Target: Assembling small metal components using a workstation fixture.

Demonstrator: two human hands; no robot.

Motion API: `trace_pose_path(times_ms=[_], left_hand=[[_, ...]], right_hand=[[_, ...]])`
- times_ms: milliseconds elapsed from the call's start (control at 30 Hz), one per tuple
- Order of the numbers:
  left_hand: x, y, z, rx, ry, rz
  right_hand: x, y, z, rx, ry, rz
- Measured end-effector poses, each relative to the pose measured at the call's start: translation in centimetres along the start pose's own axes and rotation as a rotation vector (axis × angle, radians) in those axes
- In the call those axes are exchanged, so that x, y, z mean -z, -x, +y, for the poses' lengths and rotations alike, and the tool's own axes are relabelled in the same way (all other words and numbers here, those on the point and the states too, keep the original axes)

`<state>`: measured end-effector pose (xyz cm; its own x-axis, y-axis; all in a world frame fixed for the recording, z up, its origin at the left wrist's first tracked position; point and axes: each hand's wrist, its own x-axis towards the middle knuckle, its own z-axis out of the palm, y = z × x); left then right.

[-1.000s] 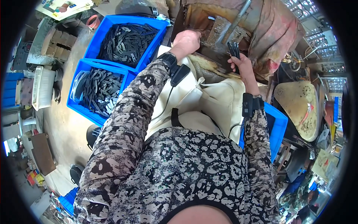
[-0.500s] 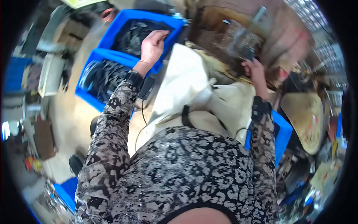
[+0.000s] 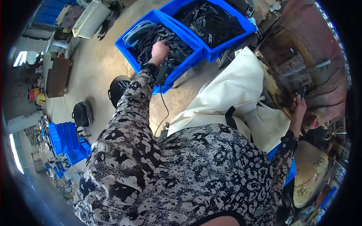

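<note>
Head view: my left hand [image 3: 160, 49] had swung out and down since a second ago, when it was up by the press; it sat in the near bin [image 3: 130, 56], on top of the black strips [image 3: 171, 45]. Fingers curled in, tips buried among the strips — whether they had actually clamped one, I couldn't tell. The far bin [image 3: 241, 32] beside it, touching corner to corner, held more of the same strips, untouched.

My right hand [image 3: 299, 105] had barely shifted. It stayed up at the rusty machine [image 3: 320, 86], fingers closed around a small dark piece [image 3: 302, 91] pressed against the worn bench edge [image 3: 273, 90].

That reach told me a fresh strip was being fetched while the right kept its place at the machine. The cream apron [image 3: 241, 98] hung between both arms, a black wrist strap [image 3: 150, 69] on the left.
</note>
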<state>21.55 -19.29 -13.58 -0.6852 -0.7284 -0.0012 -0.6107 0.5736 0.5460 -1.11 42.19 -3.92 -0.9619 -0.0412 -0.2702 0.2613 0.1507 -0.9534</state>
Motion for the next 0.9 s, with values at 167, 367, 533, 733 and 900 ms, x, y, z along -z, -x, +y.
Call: trace_pose_path(times_ms=[167,367,533,733,900], left_hand=[[-1.2,1.0,1.3,0.121,-0.031,-0.103],[0.7,1.2,-2.7,0.21,-0.003,0.017],[1.0,1.3,-1.7,0.144,0.002,0.113],[-2.1,-1.2,11.2,-0.508,0.064,0.317],[-8.0,-4.5,16.7,-0.451,-0.3,-0.023]], right_hand=[[0.4,-0.1,0.6,0.002,0.03,0.047],[0.7,-0.4,0.3,-0.017,0.052,0.07],[0.3,-0.2,0.2,0.004,0.089,0.113],[0.0,0.0,0.2,0.034,0.143,0.134],[-0.1,0.7,0.0,0.033,0.165,0.156]])
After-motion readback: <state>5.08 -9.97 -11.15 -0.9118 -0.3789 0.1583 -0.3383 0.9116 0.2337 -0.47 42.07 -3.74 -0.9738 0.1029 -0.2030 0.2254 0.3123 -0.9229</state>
